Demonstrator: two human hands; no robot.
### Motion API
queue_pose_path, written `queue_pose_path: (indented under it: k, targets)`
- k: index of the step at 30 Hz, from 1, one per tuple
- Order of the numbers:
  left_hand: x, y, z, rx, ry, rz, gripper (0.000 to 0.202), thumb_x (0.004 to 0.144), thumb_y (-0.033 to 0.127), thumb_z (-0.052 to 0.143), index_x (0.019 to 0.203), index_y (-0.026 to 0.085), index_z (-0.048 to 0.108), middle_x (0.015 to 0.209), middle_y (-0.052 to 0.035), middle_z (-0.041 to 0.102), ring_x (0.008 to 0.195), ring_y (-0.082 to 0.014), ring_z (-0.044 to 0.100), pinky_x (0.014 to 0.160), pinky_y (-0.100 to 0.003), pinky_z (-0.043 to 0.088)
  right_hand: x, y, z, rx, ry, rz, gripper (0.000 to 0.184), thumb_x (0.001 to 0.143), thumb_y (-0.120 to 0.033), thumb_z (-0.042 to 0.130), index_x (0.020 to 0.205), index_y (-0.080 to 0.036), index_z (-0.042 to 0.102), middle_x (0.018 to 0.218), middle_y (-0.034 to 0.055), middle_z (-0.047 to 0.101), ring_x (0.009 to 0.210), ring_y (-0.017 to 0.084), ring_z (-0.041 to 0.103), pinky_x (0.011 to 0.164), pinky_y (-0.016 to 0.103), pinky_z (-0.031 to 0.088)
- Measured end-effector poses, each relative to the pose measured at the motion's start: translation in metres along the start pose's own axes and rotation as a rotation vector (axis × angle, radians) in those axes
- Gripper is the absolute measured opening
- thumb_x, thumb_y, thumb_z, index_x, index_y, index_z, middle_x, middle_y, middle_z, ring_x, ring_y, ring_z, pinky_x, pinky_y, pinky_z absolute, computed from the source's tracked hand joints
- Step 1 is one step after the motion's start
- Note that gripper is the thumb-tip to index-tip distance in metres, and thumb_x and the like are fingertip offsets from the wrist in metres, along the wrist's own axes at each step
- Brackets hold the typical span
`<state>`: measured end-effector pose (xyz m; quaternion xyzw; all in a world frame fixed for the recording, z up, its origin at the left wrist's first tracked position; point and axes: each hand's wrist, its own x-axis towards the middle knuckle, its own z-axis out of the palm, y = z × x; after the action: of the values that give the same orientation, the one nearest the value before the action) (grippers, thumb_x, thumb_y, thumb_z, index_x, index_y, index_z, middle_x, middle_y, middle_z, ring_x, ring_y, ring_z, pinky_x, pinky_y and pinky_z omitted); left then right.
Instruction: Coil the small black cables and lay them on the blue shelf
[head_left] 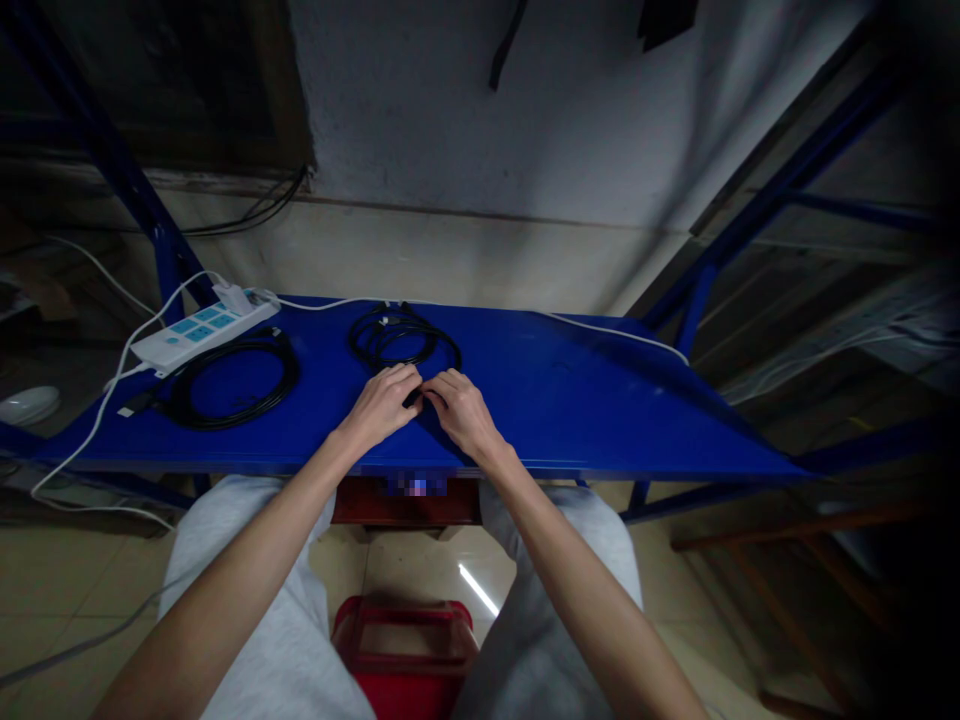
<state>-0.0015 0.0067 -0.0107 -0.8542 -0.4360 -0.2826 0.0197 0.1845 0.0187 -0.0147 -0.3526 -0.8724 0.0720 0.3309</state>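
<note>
My left hand (386, 402) and my right hand (461, 412) meet over the middle of the blue table, fingers curled and fingertips almost touching. Both are closed on a dark piece of a black cable (395, 337), whose loose coil lies just beyond them. One strand of it runs down to my right hand. The bit between my fingers is mostly hidden, so I cannot tell whether it is a plug or plain cord. Left of my hands lies a second black cable (295, 372), wound in a neat ring with its connector ends sticking out.
A white power strip (169, 347) with blue sockets sits at the table's left, an adapter plugged in. White cords run along the back edge and off the left side. Blue metal posts (169, 265) flank the blue table (555, 400). Below is a red stool (409, 660).
</note>
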Motion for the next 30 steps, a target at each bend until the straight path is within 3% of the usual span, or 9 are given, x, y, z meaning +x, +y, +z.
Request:
queue_pose_path:
  k: [6, 14, 16, 21, 24, 30]
  targets:
    - [0.0, -0.002, 0.004, -0.071, 0.023, -0.054, 0.005, 0.088, 0.016, 0.062, 0.092, 0.017, 0.064, 0.099, -0.0075, 0.067, 0.096, -0.0221, 0.064, 0.086, -0.034, 0.052, -0.001, -0.004, -0.002, 0.136, 0.07, 0.028, 0.034, 0.096, -0.009, 0.045, 0.127, -0.02, 0.057, 0.103, 0.0075, 0.066, 0.099, 0.021, 0.058, 0.087, 0.032, 0.048]
    - [0.003, -0.003, 0.002, -0.226, 0.013, -0.096, 0.014, 0.083, 0.01, 0.062, 0.094, 0.018, 0.064, 0.099, -0.0063, 0.067, 0.1, -0.0227, 0.063, 0.092, -0.037, 0.052, 0.001, -0.007, -0.005, 0.037, 0.019, 0.057, 0.044, 0.092, -0.007, 0.047, 0.134, -0.02, 0.052, 0.104, 0.0076, 0.065, 0.1, 0.023, 0.057, 0.088, 0.034, 0.045]
    - [0.004, -0.004, 0.002, -0.268, 0.007, -0.094, 0.015, 0.083, 0.009, 0.061, 0.093, 0.019, 0.064, 0.099, -0.0056, 0.067, 0.101, -0.0224, 0.063, 0.093, -0.037, 0.051, 0.002, -0.006, -0.004, -0.001, 0.008, 0.069, 0.041, 0.092, -0.009, 0.05, 0.131, -0.021, 0.053, 0.104, 0.0073, 0.065, 0.099, 0.023, 0.056, 0.086, 0.033, 0.044]
    - [0.004, -0.006, 0.004, -0.332, 0.007, -0.076, 0.013, 0.087, 0.011, 0.059, 0.095, 0.018, 0.066, 0.1, -0.006, 0.067, 0.1, -0.0217, 0.062, 0.093, -0.038, 0.051, 0.003, -0.005, -0.003, -0.119, 0.017, 0.158, 0.012, 0.099, -0.025, 0.053, 0.104, -0.021, 0.063, 0.098, 0.0068, 0.065, 0.092, 0.021, 0.058, 0.078, 0.03, 0.041]
    - [0.004, -0.006, 0.004, -0.354, 0.01, -0.067, 0.012, 0.089, 0.013, 0.059, 0.096, 0.018, 0.068, 0.1, -0.0063, 0.067, 0.099, -0.0213, 0.062, 0.092, -0.038, 0.05, 0.002, -0.007, -0.004, -0.2, 0.007, 0.229, 0.017, 0.102, -0.033, 0.052, 0.097, -0.02, 0.063, 0.096, 0.0068, 0.065, 0.087, 0.02, 0.06, 0.073, 0.028, 0.039]
    - [0.004, -0.01, 0.006, -0.388, 0.014, -0.083, 0.013, 0.088, 0.01, 0.061, 0.094, 0.017, 0.07, 0.101, -0.0075, 0.067, 0.098, -0.021, 0.063, 0.092, -0.038, 0.051, 0.004, -0.018, -0.005, -0.369, -0.111, 0.268, 0.025, 0.106, -0.037, 0.042, 0.102, -0.02, 0.06, 0.095, 0.0082, 0.07, 0.081, 0.021, 0.063, 0.07, 0.03, 0.036]
